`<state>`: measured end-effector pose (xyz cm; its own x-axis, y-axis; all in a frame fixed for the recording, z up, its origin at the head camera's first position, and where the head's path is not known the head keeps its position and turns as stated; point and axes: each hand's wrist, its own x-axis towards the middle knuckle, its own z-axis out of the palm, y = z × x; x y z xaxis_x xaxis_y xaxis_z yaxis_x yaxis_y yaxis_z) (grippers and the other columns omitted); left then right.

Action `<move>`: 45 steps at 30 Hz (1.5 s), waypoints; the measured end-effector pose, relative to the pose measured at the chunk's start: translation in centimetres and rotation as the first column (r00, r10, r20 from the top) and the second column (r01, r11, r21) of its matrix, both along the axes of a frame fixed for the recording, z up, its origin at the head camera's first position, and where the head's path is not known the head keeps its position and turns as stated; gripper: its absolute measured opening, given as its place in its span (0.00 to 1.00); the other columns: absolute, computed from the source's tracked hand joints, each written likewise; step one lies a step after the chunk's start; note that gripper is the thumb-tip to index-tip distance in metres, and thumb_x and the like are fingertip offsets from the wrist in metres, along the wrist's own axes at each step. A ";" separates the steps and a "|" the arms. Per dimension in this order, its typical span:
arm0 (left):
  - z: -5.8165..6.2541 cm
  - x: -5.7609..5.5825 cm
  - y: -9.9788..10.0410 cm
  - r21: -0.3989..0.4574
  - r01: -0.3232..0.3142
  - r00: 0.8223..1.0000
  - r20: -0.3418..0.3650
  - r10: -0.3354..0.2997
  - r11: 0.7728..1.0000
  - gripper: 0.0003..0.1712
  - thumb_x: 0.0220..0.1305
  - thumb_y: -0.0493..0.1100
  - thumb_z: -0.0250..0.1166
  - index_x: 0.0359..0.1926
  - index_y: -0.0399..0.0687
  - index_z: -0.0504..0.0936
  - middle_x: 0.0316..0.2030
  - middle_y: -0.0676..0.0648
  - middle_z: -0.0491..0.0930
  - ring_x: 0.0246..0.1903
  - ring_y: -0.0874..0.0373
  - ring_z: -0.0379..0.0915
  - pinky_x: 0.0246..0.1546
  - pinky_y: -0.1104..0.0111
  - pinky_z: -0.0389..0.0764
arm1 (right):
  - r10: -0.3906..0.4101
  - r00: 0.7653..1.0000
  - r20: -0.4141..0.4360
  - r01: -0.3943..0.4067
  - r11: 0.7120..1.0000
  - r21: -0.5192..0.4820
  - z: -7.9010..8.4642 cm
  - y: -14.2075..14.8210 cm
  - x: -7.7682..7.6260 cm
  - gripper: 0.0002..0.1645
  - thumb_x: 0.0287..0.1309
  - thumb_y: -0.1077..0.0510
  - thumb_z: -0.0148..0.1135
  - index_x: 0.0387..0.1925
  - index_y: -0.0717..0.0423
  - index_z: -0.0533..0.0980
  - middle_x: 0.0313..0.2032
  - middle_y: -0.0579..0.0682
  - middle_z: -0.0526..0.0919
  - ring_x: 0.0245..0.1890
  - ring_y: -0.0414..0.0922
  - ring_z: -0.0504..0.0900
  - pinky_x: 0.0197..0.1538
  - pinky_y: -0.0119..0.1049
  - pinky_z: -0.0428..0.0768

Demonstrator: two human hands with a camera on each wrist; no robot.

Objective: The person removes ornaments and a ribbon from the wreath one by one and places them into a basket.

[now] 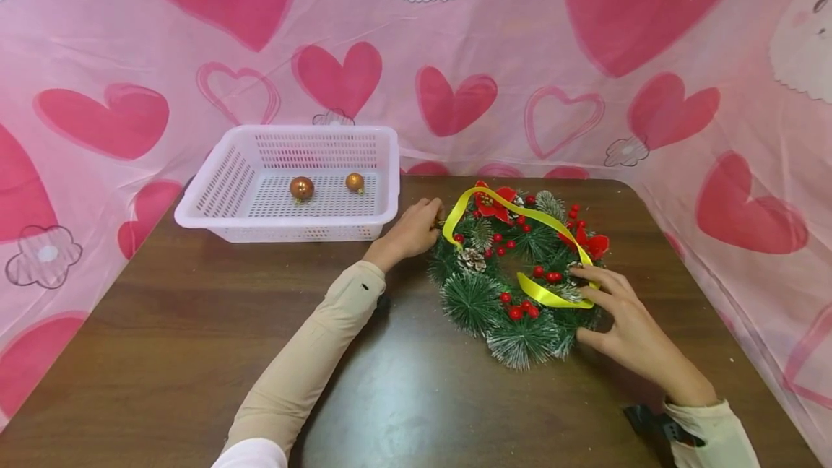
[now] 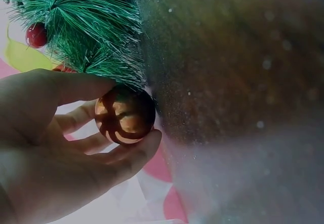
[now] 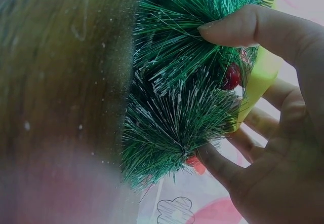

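A round green wreath (image 1: pixel 477 302) lies on the table, trimmed with red berries, red flowers and a pinecone. Loosely across its top runs a yellow ribbon (image 1: pixel 542 219). At the wreath's left edge my left hand (image 1: pixel 412 228) pinches a shiny copper-brown bauble (image 2: pixel 125 115) between thumb and fingers, close against the needles; in the head view the hand mostly hides it. My right hand (image 1: pixel 627 320) rests on the right side of the wreath, fingers spread and nearly straight near the ribbon. In the right wrist view its thumb touches the green needles (image 3: pixel 177 112).
A white slotted plastic basket (image 1: pixel 286 232) stands at the back left of the brown table (image 1: pixel 390 396). Two baubles lie in it, a larger brown one (image 1: pixel 302 188) and a smaller golden one (image 1: pixel 354 182). Behind the table hangs a pink cloth (image 1: pixel 390 27) with hearts.
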<state>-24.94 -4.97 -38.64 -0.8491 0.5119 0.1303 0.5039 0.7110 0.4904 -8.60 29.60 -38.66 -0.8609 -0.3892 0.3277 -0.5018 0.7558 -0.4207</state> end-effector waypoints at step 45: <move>0.7 0.2 0.2 0.115 -0.129 0.976 -0.160 0.147 0.985 0.12 0.63 0.35 0.62 0.48 0.40 0.78 0.49 0.39 0.74 0.48 0.41 0.69 0.52 0.53 0.70 | -0.001 1.000 0.009 0.001 1.000 -0.003 0.0 0.1 0.0 0.32 0.32 0.68 0.77 0.47 0.63 0.81 0.65 0.52 0.70 0.65 0.57 0.60 0.53 0.58 0.66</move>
<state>-24.72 -4.81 -37.90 -0.8723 0.3674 0.3226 0.4855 0.7293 0.4820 -8.60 29.68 -38.69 -0.8643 -0.3871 0.3210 -0.4970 0.7549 -0.4279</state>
